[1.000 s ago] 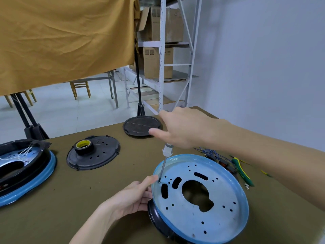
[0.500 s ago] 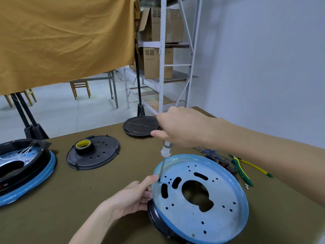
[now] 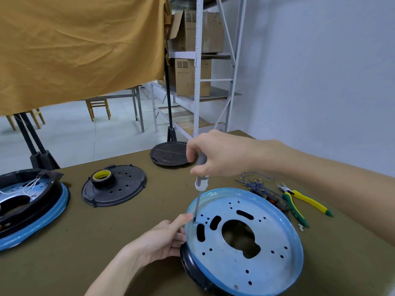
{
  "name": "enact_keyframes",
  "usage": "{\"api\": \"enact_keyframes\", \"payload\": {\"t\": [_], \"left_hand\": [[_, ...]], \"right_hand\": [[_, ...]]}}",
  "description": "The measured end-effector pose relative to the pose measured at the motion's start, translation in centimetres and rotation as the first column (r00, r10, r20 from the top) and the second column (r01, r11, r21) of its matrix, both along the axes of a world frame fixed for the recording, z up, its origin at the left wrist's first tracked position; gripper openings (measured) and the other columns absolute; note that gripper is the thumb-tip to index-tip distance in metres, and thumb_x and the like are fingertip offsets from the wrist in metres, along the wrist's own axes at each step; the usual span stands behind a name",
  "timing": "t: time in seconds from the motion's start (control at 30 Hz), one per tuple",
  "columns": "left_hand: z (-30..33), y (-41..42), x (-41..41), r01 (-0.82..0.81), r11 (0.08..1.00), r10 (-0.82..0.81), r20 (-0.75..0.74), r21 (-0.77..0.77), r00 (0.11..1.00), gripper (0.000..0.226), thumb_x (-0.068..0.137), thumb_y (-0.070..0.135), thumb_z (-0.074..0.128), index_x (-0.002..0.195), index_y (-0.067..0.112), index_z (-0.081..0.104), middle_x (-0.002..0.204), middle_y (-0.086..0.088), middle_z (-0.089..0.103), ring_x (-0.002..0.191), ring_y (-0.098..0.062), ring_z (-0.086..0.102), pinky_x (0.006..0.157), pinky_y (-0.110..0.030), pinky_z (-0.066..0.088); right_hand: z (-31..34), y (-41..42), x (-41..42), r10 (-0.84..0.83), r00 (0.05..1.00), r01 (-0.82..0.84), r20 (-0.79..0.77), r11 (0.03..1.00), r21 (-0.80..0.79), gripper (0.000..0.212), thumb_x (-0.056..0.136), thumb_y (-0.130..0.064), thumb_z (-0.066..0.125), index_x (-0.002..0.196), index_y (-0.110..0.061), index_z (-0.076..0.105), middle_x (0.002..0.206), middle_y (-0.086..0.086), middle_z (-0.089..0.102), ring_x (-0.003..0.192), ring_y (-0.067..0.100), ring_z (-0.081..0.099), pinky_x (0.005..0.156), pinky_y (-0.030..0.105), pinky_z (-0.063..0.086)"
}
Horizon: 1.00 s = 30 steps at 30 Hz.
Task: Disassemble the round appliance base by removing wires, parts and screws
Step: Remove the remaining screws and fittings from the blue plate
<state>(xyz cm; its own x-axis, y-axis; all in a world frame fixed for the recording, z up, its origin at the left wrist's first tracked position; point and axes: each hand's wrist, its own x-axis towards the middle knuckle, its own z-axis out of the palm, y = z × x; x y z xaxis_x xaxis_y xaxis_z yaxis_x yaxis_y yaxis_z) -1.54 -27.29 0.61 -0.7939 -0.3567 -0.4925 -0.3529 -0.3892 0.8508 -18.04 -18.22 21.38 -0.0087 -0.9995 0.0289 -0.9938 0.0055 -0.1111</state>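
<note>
A round appliance base with a blue rim, a perforated metal plate and a black underside lies on the table near me. My right hand grips the grey handle of a screwdriver, held nearly upright. Its tip sits in a hole at the plate's left edge. My left hand holds the base's left rim, thumb pointing up beside the screwdriver tip. No screw head can be made out under the tip.
A bundle of removed blue wires and yellow-green pliers lie right of the base. A black cover with a tape roll, another black disc and a second blue-rimmed base sit on the olive table.
My right hand shifted its hold on the screwdriver handle, and more of the handle now shows. The tip stays in the same hole. My left hand has not moved.
</note>
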Motion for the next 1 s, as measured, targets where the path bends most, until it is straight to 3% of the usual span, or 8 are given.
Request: {"api": "enact_keyframes", "payload": {"t": [0.13, 0.23, 0.3, 0.4, 0.53, 0.73, 0.83, 1.0], "left_hand": [[0.0, -0.1, 0.0, 0.021, 1.000, -0.021, -0.009, 0.001, 1.000, 0.082, 0.071, 0.059, 0.076, 0.119, -0.007, 0.073, 0.102, -0.021, 0.070, 0.094, -0.029, 0.070, 0.080, -0.033, 0.060], [0.0, -0.2, 0.0, 0.017, 1.000, -0.017, -0.003, -0.002, 1.000, 0.084, 0.072, 0.060, 0.076, 0.123, -0.007, 0.072, 0.107, -0.023, 0.069, 0.097, -0.031, 0.068, 0.084, -0.035, 0.062], [0.0, -0.1, -0.1, 0.016, 1.000, -0.016, 0.006, -0.003, 1.000, 0.085, 0.071, 0.060, 0.076, 0.124, -0.007, 0.071, 0.113, -0.026, 0.067, 0.101, -0.033, 0.065, 0.089, -0.037, 0.061], [0.1, 0.0, -0.1, 0.008, 1.000, -0.008, 0.004, -0.007, 1.000, 0.084, 0.074, 0.059, 0.074, 0.125, -0.008, 0.070, 0.124, -0.036, 0.067, 0.102, -0.033, 0.066, 0.088, -0.036, 0.062], [0.1, -0.1, -0.1, 0.001, 1.000, -0.001, 0.005, -0.003, 1.000, 0.084, 0.071, 0.060, 0.078, 0.120, -0.007, 0.073, 0.108, -0.026, 0.074, 0.095, -0.029, 0.071, 0.080, -0.034, 0.062], [0.0, -0.1, -0.1, 0.010, 1.000, -0.010, 0.008, -0.008, 1.000, 0.068, 0.067, 0.063, 0.084, 0.100, 0.004, 0.082, 0.095, -0.015, 0.075, 0.089, -0.026, 0.072, 0.080, -0.033, 0.061], [0.1, -0.1, 0.0, 0.005, 1.000, -0.005, -0.003, -0.009, 1.000, 0.073, 0.071, 0.062, 0.081, 0.107, 0.000, 0.080, 0.094, -0.015, 0.072, 0.090, -0.026, 0.070, 0.083, -0.035, 0.061], [-0.1, -0.1, 0.0, -0.002, 1.000, 0.002, -0.004, -0.006, 1.000, 0.084, 0.073, 0.060, 0.076, 0.119, -0.010, 0.071, 0.100, -0.020, 0.067, 0.099, -0.032, 0.067, 0.088, -0.037, 0.062]], "right_hand": [[0.8, 0.7, -0.3, 0.048, 0.970, -0.073, 0.239, 0.993, 0.094, 0.034, 0.085, -0.028, 0.076, 0.115, -0.028, 0.060, 0.102, -0.009, 0.066, 0.083, 0.008, 0.064, 0.070, 0.031, 0.055], [-0.1, 0.9, 0.0, -0.098, 0.986, 0.097, -0.136, 0.995, -0.010, 0.048, 0.094, -0.067, 0.051, 0.099, -0.019, 0.053, 0.085, 0.000, 0.058, 0.069, 0.013, 0.056, 0.055, 0.036, 0.041], [-0.6, 0.8, 0.1, -0.132, 0.952, 0.110, -0.275, 0.990, -0.093, 0.054, 0.100, -0.063, 0.042, 0.084, -0.013, 0.053, 0.074, 0.004, 0.056, 0.062, 0.021, 0.054, 0.049, 0.034, 0.035], [0.3, 0.9, 0.0, 0.007, 0.999, -0.005, -0.049, 0.999, 0.033, 0.016, 0.096, -0.036, 0.065, 0.097, -0.020, 0.064, 0.078, -0.010, 0.061, 0.073, 0.008, 0.060, 0.055, 0.025, 0.043], [1.4, 1.3, 0.2, 0.086, 0.984, -0.119, 0.158, 0.970, 0.211, 0.047, 0.081, -0.020, 0.080, 0.121, -0.033, 0.058, 0.100, -0.011, 0.062, 0.086, 0.006, 0.063, 0.068, 0.023, 0.051], [-0.9, 1.1, 1.2, -0.088, 0.937, 0.047, -0.339, 0.991, -0.126, 0.051, 0.099, -0.062, 0.046, 0.082, -0.015, 0.057, 0.066, -0.001, 0.054, 0.058, 0.016, 0.051, 0.046, 0.030, 0.029], [-0.5, 0.8, 0.8, -0.001, 0.995, -0.002, -0.100, 0.999, -0.036, 0.026, 0.090, -0.043, 0.071, 0.097, -0.020, 0.062, 0.078, -0.006, 0.059, 0.078, 0.004, 0.057, 0.054, 0.028, 0.039], [-0.1, 1.0, 0.4, 0.057, 0.991, -0.056, 0.123, 0.998, -0.009, 0.042, 0.078, -0.041, 0.083, 0.110, -0.029, 0.060, 0.089, -0.014, 0.058, 0.079, 0.000, 0.056, 0.060, 0.025, 0.041]]}}
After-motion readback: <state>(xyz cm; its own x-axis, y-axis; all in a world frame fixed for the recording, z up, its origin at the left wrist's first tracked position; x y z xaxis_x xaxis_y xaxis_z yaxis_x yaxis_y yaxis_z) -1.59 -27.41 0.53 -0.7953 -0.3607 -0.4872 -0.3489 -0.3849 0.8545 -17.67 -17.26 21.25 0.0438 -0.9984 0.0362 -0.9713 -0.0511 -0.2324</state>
